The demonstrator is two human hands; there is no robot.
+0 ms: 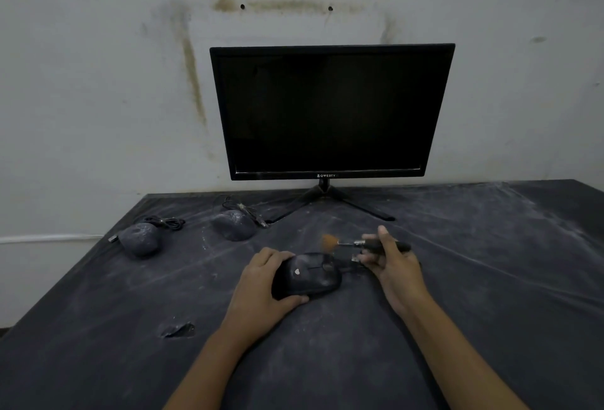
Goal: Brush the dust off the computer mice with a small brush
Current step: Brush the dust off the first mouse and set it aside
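The left hand (261,282) grips the black mouse (307,275) on the dusty surface (457,279); right hand (392,262) pinches the brush (359,243) handle, bristles just above. The mouse looks light, rigid, and likely best held by its sides.

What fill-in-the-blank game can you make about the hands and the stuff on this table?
1. The left hand holds a ___.
2. The right hand holds a ___ with orange bristles.
3. ___ more dusty mice lie further left on the table.

Missing words: mouse; brush; two.
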